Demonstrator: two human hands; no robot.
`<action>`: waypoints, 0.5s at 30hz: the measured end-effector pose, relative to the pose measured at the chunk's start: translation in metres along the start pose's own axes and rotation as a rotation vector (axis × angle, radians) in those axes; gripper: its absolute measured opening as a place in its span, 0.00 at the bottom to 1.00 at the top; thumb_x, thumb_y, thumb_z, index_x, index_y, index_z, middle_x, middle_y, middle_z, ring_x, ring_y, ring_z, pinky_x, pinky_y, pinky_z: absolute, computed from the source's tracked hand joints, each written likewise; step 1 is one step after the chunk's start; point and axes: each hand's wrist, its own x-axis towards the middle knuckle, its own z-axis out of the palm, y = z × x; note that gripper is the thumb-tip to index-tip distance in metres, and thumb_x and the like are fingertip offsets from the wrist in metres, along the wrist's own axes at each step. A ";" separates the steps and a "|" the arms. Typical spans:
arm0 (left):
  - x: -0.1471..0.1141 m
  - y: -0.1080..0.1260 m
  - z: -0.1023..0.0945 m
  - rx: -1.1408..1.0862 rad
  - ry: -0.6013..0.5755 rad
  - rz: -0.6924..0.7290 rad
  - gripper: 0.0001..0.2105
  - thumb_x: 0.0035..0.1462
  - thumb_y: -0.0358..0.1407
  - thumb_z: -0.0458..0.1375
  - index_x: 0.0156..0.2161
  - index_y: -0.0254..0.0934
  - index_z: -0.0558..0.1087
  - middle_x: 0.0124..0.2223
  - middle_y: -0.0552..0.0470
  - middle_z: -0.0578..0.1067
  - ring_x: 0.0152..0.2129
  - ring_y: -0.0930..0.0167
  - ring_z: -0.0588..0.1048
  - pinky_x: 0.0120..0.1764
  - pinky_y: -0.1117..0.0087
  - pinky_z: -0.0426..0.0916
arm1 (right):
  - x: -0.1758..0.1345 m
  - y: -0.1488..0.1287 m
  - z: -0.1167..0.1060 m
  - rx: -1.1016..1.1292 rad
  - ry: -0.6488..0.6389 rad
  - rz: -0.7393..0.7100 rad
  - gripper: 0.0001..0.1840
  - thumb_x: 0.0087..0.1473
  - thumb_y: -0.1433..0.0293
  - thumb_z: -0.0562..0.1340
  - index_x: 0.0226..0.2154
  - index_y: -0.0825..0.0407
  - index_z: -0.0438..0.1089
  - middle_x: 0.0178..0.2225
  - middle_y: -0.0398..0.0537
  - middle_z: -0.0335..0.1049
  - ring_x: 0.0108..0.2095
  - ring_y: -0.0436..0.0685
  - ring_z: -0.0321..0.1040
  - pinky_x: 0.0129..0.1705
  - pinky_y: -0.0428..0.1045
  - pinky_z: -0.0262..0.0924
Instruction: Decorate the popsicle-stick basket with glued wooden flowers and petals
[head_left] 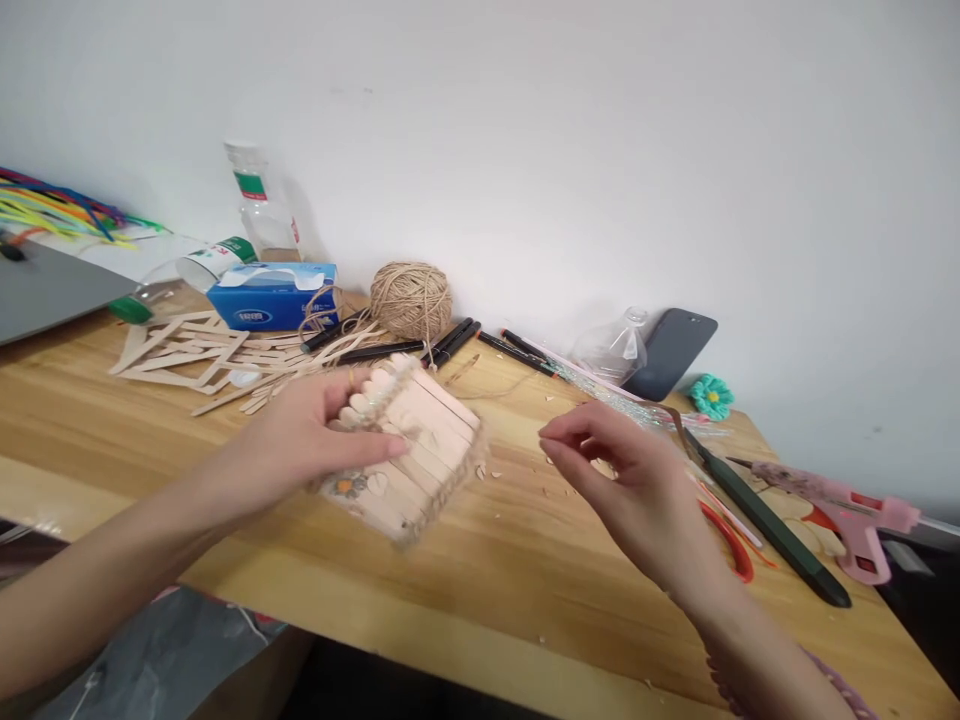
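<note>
My left hand (337, 420) grips a small popsicle-stick box (431, 410), tilted above the table, with the thumb pressed on its face. Fuzzy twine edges the box, rounded stick ends line one side, and a small orange-and-grey flower sits near its lower left corner. To the right of it, apart from the box, my right hand (615, 465) is closed in a pinch with thumb and fingertips together. Whatever lies between those fingertips, if anything, is too small to make out. Small wood shavings (551, 490) are scattered on the table between the hands.
Behind the box are a twine ball (411, 300), a blue tissue pack (274, 297), loose popsicle sticks (180, 350) and black pens (450, 343). At right lie a pink glue gun (840, 505), a dark green-handled tool (780, 525), scissors (731, 540) and a phone (671, 352). Plastic bottles (262, 205) stand near the wall.
</note>
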 end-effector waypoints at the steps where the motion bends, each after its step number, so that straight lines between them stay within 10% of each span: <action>1: 0.000 -0.001 -0.003 -0.035 0.040 0.000 0.11 0.40 0.33 0.67 0.33 0.41 0.74 0.30 0.55 0.79 0.23 0.70 0.77 0.24 0.76 0.72 | 0.000 0.009 0.001 -0.077 -0.069 0.038 0.05 0.54 0.75 0.58 0.29 0.51 0.68 0.28 0.43 0.68 0.28 0.51 0.65 0.29 0.46 0.60; 15: -0.003 -0.002 0.008 -0.127 0.162 -0.027 0.15 0.38 0.28 0.66 0.35 0.37 0.72 0.31 0.54 0.80 0.26 0.69 0.77 0.26 0.75 0.72 | 0.003 0.055 0.043 -0.208 -0.337 0.133 0.08 0.48 0.79 0.58 0.25 0.52 0.70 0.29 0.46 0.70 0.30 0.54 0.67 0.34 0.48 0.61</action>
